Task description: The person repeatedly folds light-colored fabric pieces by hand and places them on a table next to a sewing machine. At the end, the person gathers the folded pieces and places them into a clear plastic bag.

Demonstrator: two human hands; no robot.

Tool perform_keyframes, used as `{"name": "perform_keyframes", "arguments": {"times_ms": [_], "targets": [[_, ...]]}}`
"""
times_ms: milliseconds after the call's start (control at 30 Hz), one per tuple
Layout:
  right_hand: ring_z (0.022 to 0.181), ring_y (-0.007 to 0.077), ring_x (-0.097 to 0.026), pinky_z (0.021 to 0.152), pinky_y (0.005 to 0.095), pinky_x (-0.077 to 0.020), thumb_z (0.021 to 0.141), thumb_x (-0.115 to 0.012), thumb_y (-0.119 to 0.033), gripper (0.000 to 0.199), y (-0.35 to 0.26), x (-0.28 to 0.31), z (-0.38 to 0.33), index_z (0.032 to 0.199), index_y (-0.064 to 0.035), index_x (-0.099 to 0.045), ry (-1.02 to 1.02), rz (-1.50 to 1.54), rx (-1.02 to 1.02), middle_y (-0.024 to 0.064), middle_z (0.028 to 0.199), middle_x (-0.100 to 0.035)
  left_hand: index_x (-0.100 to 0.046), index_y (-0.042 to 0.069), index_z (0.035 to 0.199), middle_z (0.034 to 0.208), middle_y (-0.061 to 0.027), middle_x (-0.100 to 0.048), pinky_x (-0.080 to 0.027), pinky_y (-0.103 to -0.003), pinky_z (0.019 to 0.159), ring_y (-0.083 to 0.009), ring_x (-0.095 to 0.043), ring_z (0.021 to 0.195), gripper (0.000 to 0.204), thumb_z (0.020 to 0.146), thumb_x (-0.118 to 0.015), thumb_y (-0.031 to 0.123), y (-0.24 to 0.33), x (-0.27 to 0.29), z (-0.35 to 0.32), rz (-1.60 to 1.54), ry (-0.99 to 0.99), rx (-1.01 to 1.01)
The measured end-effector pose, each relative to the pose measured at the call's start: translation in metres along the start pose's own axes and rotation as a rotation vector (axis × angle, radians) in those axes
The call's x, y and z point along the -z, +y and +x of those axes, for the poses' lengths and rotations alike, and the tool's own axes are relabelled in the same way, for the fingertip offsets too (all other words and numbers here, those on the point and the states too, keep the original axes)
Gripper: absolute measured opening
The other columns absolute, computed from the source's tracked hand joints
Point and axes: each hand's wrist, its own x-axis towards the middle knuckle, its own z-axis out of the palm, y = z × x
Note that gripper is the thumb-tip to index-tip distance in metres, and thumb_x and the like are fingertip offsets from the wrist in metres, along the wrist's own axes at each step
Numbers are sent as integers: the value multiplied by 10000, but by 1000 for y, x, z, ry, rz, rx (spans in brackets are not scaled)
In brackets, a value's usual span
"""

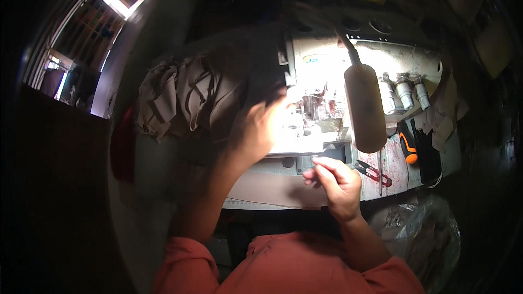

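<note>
A brightly lit machine that looks like a sewing machine (313, 140) stands in front of me, its middle washed out by glare. My left hand (260, 126) is raised at its left side, and its fingertips are lost in the light. Just below the machine's front edge, my right hand (339, 183) has thumb and forefinger pressed together. Anything between them is too small to make out. A flat beige piece of cloth (272, 188) lies along the near table edge, left of my right hand. Thread snips with a red handle (376, 174) lie right of that hand.
A long lamp head (364, 110) hangs over the machine's right part. Several metal knobs (403, 94) stand beyond it. An orange-and-black handled tool (408, 149) lies at the right. Crumpled beige fabric (190, 95) is heaped at the left. A clear plastic bag (430, 231) hangs below the table edge.
</note>
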Motion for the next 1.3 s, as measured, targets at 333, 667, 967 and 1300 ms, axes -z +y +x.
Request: {"name": "perform_keyframes", "arguments": {"times_ms": [333, 667, 967, 1300], "targets": [[611, 173, -597, 551, 256, -458, 758, -548, -74, 165, 13, 27, -31, 886, 27, -568, -108, -552, -167, 148, 716, -604, -510, 0, 1016, 889, -168, -568, -436, -353, 745, -285, -553, 845, 257, 860, -404, 174, -65, 17, 20, -152, 501, 185], [727, 285, -565, 635, 342, -433, 738, -577, -151, 187, 9, 13, -59, 864, -18, -538, -426, -920, -124, 143, 780, -579, -550, 58, 787, 757, -73, -496, -356, -351, 688, -244, -457, 757, 154, 693, -605, 167, 63, -59, -88, -163, 8, 117], [621, 246, -565, 564, 315, -429, 739, -562, -120, 186, 18, 25, -57, 879, -7, -514, -194, -690, -169, 137, 672, -566, -517, 88, 710, 740, -62, -475, -325, -352, 670, -237, -453, 752, 157, 709, -590, 226, 52, -72, -92, -260, 70, 58], [576, 129, -529, 534, 247, -421, 731, -569, -71, 195, 29, 40, -33, 893, 29, -525, 8, -423, -205, 98, 644, -557, -513, 71, 723, 753, -66, -491, -334, -342, 671, -237, -458, 741, 114, 722, -570, 169, 58, -78, -91, -200, 105, 53]]}}
